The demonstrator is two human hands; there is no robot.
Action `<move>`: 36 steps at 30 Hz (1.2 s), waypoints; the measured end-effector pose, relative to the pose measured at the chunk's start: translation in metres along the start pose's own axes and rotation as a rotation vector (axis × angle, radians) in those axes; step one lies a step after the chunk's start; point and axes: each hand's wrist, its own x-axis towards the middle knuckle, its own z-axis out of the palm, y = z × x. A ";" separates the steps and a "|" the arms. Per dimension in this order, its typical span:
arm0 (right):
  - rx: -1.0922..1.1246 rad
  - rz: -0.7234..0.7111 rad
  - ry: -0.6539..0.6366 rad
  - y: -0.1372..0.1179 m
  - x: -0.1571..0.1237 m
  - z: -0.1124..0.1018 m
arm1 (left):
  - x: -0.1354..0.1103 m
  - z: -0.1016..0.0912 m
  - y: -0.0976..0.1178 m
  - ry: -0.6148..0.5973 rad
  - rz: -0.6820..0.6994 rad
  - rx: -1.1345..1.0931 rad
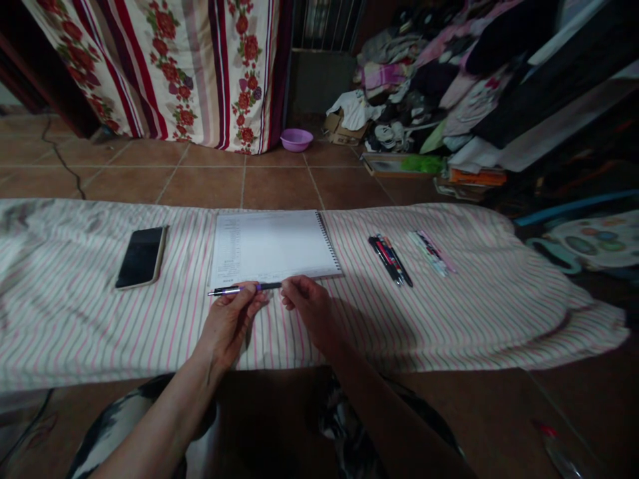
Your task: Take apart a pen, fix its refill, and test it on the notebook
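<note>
Both my hands hold one pen [243,289] level, just in front of the near edge of a spiral notebook [272,246]. My left hand [230,323] pinches the pen's middle. My right hand [310,310] pinches its dark right end. The notebook lies open on a striped cloth [449,313] spread over the floor, its spiral binding on the right side.
A dark phone [142,257] lies left of the notebook. Right of it lie several pens [390,259] and a light bundle of pens [431,253]. A purple bowl [296,139] sits on the tiles by a floral curtain [190,66]. Piled clothes [429,80] fill the far right.
</note>
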 end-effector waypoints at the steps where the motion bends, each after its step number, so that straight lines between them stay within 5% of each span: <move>1: -0.008 0.007 0.002 -0.001 0.000 0.000 | 0.000 0.000 0.000 -0.003 0.004 0.009; 17: -0.159 0.015 0.021 -0.002 0.002 0.001 | 0.000 -0.001 -0.001 -0.061 0.038 0.062; 27: 0.044 -0.023 0.041 0.004 0.003 0.003 | 0.001 0.002 0.002 0.069 -0.033 -0.078; 36: 0.059 -0.033 0.061 0.001 0.001 0.004 | -0.002 0.003 0.002 0.067 -0.041 -0.073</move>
